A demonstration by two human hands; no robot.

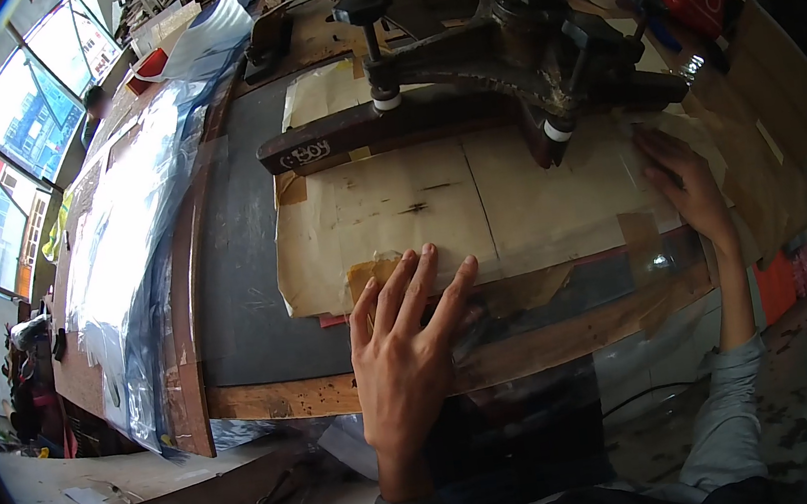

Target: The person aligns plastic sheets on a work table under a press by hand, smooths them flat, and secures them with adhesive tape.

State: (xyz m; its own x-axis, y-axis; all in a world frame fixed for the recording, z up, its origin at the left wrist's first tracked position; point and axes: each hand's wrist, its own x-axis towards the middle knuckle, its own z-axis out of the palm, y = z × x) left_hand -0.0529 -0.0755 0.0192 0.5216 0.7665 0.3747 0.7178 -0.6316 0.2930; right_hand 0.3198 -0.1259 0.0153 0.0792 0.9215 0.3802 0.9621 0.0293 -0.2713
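We are resting our left hand [404, 353] palm down and wide open, gripping nothing, over the near edge of the paper [376, 195]. Our right hand [685, 182] is bending over its right side; we cannot tell its grip. The paper is lying on a dark board [244, 262], partly under the bar [478, 120]. Windows [21, 87] are shining at left

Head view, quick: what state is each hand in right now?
Left hand: open, fingers spread over the near edge of the pale sheet.
Right hand: fingers partly bent at the sheet's right part; grip cannot be told.
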